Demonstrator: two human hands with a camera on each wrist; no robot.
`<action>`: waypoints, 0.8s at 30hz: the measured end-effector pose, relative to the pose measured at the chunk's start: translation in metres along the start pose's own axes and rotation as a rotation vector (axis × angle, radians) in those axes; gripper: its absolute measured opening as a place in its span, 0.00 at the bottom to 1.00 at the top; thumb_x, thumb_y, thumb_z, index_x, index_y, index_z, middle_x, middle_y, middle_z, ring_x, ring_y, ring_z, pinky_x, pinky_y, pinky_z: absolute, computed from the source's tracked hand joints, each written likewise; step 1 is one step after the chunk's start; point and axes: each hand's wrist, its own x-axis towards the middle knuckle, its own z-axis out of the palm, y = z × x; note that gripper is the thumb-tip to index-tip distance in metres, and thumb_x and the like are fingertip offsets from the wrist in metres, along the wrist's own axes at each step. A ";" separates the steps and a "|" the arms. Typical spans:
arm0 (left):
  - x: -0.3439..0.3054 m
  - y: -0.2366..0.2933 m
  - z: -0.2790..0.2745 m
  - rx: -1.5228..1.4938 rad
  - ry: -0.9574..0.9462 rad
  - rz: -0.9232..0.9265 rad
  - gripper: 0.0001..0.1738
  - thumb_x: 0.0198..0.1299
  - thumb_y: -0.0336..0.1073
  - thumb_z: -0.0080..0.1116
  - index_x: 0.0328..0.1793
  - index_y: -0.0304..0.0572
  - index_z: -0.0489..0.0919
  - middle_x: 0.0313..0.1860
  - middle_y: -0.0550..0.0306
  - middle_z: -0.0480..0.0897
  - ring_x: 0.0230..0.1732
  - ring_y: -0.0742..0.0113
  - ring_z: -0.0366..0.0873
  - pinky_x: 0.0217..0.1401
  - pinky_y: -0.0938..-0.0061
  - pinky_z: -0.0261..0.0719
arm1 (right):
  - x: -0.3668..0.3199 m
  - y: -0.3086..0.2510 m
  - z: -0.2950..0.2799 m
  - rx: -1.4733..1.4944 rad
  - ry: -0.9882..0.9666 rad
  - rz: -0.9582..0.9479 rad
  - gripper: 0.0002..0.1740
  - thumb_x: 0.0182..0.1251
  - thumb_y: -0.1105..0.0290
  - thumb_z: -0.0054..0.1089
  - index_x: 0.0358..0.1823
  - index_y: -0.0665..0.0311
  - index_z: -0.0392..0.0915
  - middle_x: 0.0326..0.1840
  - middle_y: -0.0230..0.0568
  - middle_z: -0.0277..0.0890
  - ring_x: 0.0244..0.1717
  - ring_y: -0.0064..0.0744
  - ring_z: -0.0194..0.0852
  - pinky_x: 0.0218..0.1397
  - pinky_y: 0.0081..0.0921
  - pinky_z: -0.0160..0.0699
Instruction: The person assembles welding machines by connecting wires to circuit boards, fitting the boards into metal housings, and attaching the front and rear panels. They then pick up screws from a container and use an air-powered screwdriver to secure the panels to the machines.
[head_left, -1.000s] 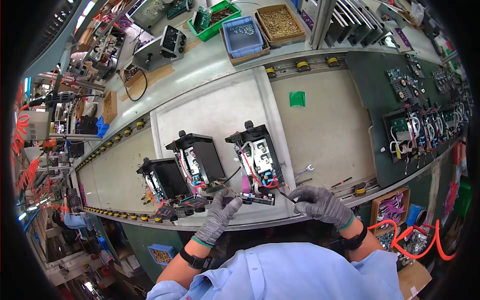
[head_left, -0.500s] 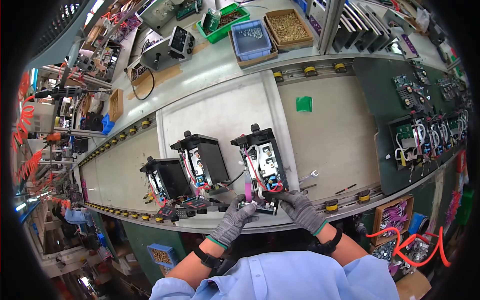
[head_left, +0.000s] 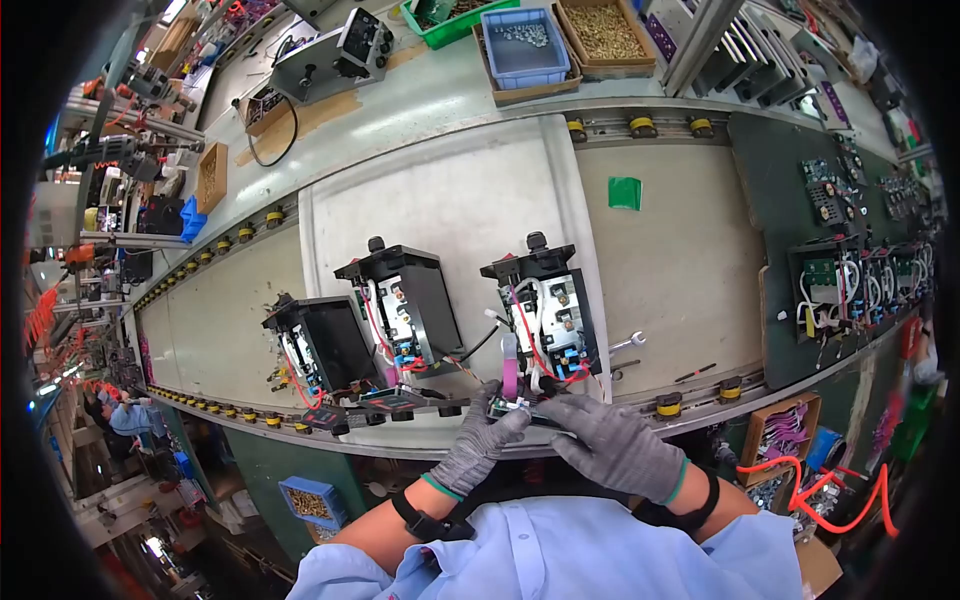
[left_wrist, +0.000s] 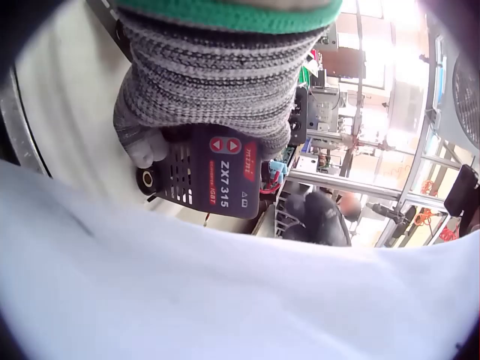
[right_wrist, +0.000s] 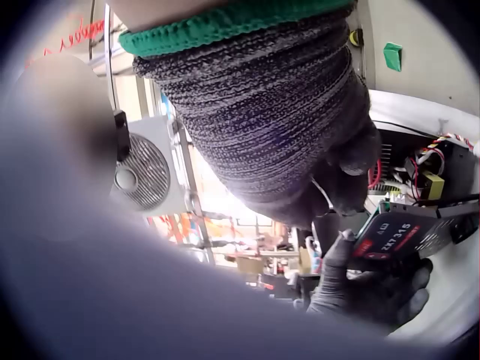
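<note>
Sleeves and shirt front fill the nearest ground and blur most of both wrist views. Left hand (head_left: 478, 445), gloved, grips the front panel (head_left: 520, 408). The left wrist view shows its fingers (left_wrist: 210, 82) curled over the panel's top edge above the red label. Right hand (head_left: 615, 445), also gloved, closes curled fingers on the panel's right end. Both hands are equally near, one at each end.

The panel's long axis runs left to right between the hands. Just beyond the fingertips lies the open unit (head_left: 550, 315), and its long axis points away from the person, square to the panel. Red and white leads and a pink strip (head_left: 510, 365) bridge the gap between unit and panel.

Left of the left hand lie a second unit (head_left: 405, 305) and a third unit (head_left: 315, 345), each with its own panel loose before it. A wrench (head_left: 628, 343) lies just beyond the right hand, to the right. All three units sit on a white board (head_left: 450, 200). Parts bins (head_left: 525, 40) stand far beyond it.

Hidden: the right thumb, the panel's rear face, and the points where the leads join it. The glove (right_wrist: 270, 127) covers these in the right wrist view.
</note>
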 end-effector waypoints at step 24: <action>0.031 -0.019 -0.004 0.171 0.005 0.033 0.53 0.51 0.57 0.80 0.73 0.41 0.61 0.48 0.57 0.77 0.38 0.71 0.76 0.35 0.74 0.80 | -0.014 0.020 0.026 0.678 0.115 0.190 0.28 0.62 0.68 0.74 0.64 0.64 0.80 0.66 0.39 0.72 0.44 0.21 0.78 0.48 0.25 0.81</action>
